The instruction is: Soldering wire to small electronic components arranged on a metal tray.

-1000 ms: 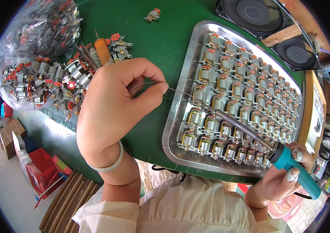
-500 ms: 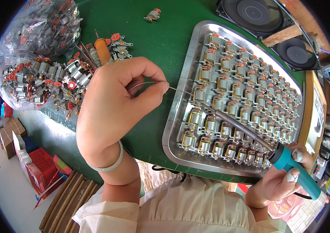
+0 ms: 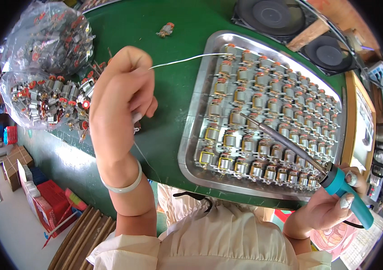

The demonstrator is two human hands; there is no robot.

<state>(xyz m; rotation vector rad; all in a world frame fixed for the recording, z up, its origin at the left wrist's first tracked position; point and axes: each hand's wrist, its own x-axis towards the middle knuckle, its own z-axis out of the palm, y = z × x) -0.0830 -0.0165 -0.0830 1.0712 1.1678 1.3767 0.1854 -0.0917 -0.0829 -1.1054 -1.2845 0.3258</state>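
Observation:
My left hand (image 3: 121, 105) is raised over the green bench, left of the metal tray (image 3: 186, 153), its fingers curled and closed on a thin silver wire (image 3: 178, 60). The wire stretches right to the tray's top-left part, and a loose length hangs below the hand. In my right hand (image 3: 329, 209), at the tray's lower right, is a soldering iron with a teal handle (image 3: 353, 202). Its metal shaft (image 3: 286, 146) slants up-left over rows of small metal parts (image 3: 230, 139) with red tops, the tip near the middle-left rows.
Plastic bags of similar parts (image 3: 47, 38) lie at the bench's left, one loose part (image 3: 166, 29) at the back. Two black speakers (image 3: 268, 15) sit back right beside a wooden block (image 3: 307, 36). A red crate (image 3: 52, 202) and wooden slats (image 3: 74, 238) are below left.
My left hand has risen and turned, and its wire now reaches the tray's top-left part. The iron has shifted slightly up and right. The whole view has shifted a little.

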